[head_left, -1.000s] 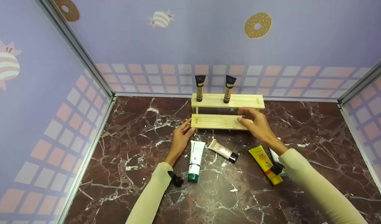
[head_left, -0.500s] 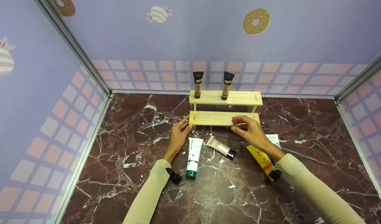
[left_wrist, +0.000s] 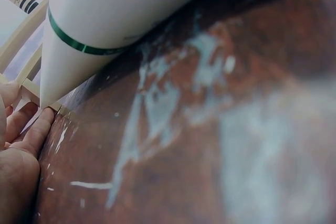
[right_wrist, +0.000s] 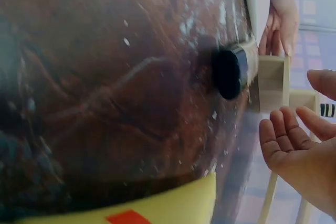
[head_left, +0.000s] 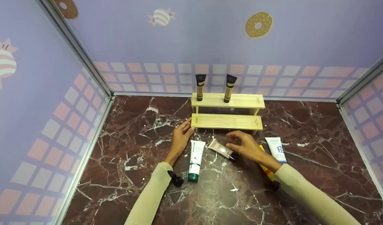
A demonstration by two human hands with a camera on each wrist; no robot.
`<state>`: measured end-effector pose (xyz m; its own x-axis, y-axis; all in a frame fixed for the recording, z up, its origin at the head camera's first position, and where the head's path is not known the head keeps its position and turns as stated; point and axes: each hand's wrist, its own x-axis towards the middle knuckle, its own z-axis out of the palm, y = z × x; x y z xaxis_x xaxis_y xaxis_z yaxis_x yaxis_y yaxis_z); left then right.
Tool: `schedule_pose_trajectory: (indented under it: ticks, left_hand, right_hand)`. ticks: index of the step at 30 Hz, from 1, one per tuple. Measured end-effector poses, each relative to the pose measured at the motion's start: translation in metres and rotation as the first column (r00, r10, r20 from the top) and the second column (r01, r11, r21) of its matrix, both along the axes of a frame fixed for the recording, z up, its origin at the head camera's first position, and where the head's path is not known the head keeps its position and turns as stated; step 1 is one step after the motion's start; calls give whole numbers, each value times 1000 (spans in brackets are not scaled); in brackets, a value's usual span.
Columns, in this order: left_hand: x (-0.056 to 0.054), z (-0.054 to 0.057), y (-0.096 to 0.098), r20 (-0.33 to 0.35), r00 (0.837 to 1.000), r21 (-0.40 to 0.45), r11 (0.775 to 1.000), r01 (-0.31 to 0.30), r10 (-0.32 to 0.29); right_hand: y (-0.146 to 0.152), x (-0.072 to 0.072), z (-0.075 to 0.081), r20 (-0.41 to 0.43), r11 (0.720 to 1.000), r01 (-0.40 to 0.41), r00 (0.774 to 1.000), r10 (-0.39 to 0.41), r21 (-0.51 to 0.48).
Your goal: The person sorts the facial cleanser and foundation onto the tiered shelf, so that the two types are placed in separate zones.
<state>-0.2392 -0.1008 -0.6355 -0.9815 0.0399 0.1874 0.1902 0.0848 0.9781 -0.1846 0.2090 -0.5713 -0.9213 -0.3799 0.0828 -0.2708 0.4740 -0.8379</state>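
A two-tier wooden rack (head_left: pixel 227 122) stands toward the back wall. Two small black-and-gold tubes, a left one (head_left: pixel 200 87) and a right one (head_left: pixel 229 88), stand caps down on its upper tier. My left hand (head_left: pixel 179 137) rests fingertips at the left end of the lower tier. Loosely bent, holding nothing, my right hand (head_left: pixel 246 145) hovers beside a beige tube (head_left: pixel 221 149) with a black cap lying on the table. In the right wrist view the right hand's fingers (right_wrist: pixel 283 137) are spread from the thumb, near the black cap (right_wrist: pixel 229 72).
A white tube (head_left: pixel 196 157) with a green cap lies before the left hand. Under the right forearm, a yellow tube (head_left: pixel 266 168) is partly hidden, with a white-and-blue tube (head_left: pixel 275 149) beside it. Patterned walls enclose the marble table (head_left: pixel 141 125).
My right hand has moved from above the rack's lower tier toward me and left, down to the beige tube. The left hand stays at the rack's end.
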Motion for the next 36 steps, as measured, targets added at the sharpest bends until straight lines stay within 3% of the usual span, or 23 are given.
schedule_pose_trajectory:
  ticks: [6, 15, 23, 30, 36]
  left_hand:
    - [-1, -3, -2, 1, 1000, 3, 1000, 1, -1]
    - [-2, -3, 3, -20, 1000, 4, 1000, -1, 2]
    - [0, -1, 1, -8, 1000, 31, 999, -6, 6]
    - [1, -1, -1, -1, 1000, 26, 1000, -3, 3]
    - [0, -2, -1, 2, 1000, 3, 1000, 4, -4]
  right_hand:
    - [-5, 1, -11, -46, 997, -69, 996, 70, 27]
    - [-4, 4, -15, -27, 973, -177, 983, 183, 152]
    - [-11, 8, -19, -102, 968, -147, 980, 171, 205]
    - [-19, 9, -22, -86, 976, -81, 991, 100, 202]
    - [-22, 11, -21, -92, 962, -55, 992, 82, 268]
